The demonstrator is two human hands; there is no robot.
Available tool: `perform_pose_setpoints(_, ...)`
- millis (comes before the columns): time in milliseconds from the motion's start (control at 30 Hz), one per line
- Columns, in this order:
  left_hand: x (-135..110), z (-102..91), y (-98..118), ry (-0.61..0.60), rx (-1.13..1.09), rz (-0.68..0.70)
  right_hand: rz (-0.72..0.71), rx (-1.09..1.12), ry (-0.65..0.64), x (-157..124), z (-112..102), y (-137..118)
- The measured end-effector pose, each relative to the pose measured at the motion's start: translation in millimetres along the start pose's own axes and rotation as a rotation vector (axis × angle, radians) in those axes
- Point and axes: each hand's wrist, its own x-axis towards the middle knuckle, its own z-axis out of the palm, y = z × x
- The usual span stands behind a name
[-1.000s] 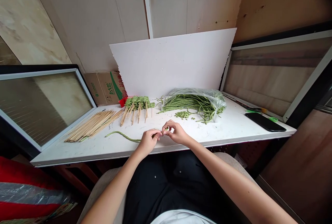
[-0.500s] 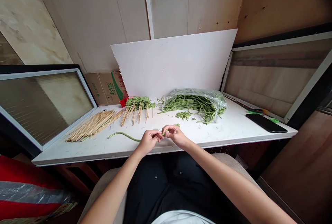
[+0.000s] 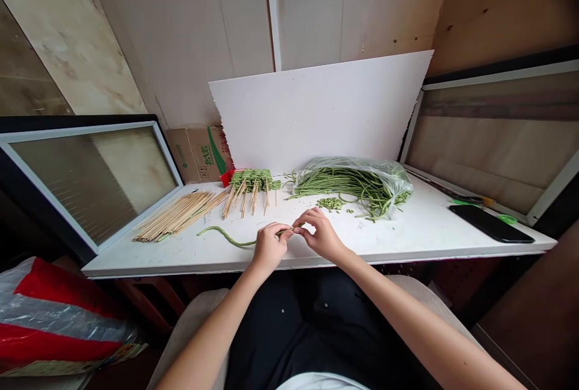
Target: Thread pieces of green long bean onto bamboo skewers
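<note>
- Reference: read all directions from your two hands, with 12 o'clock straight ahead across the white, flat-topped table [image 3: 407,240].
- Left hand [image 3: 270,248]: your thumb and fingers grip a long, thin, green bean pod [image 3: 226,238]; the fingers cover part of it.
- Right hand [image 3: 321,235]: your thumb and fingertips pinch the end section of the same pod, close beside the left fingertips.
- Pod position: the gripped end is above the near edge of the table; the loose length curves out past your left hand toward 9 o'clock.
- At 10 o'clock: a fanned bundle of plain, pale wooden skewers [image 3: 178,215] lies on the table.
- At 11 o'clock: a stack of green bean lengths threaded on wooden sticks [image 3: 253,180] has its bare stick ends toward you.
- Behind these, also near 11 o'clock: a brown cardboard box with green print [image 3: 195,152].
- At 1 o'clock: a small heap of short green bean bits [image 3: 330,203] lies in front of a clear plastic bag filled with long green beans [image 3: 348,180].
- At 3 o'clock: a black, flat, rectangular phone [image 3: 491,223] rests near the right end of the table.
- At 12 o'clock: an upright white panel [image 3: 316,116] stands at the back.
</note>
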Motion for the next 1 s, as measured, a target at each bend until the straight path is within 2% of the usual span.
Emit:
perform_pose_setpoints(133,-2.9,2.0,-0.4,0.045,0.102,0.033,-0.083,-0.111,-0.059,1.0,-6.1,1.1)
perform_pose_setpoints(400,-3.9,3.5,-3.2,-0.045,0.098,0.061,-0.035,-0.219,-0.033,-4.3,1.2,5.7)
perform_pose_setpoints(667,0.2,1.4,-10.4,-0.092,-0.198,0.049,0.15,0.167,0.068,-11.0,18.3,7.1)
perform_pose_setpoints(800,3.3,-3.2,-11.6,-0.108,-0.24,0.005,0.215,0.26,0.097,-3.7,8.7,24.1)
perform_pose_setpoints(867,4.0,-5.3,-11.8,-0.108,-0.19,0.012,0.222,0.153,0.134,1.2,-5.6,36.3)
perform_pose_setpoints(1000,2.5,-3.8,-18.6,-0.135,-0.094,0.046,0.228,-0.285,0.212,4.0,-35.4,63.7)
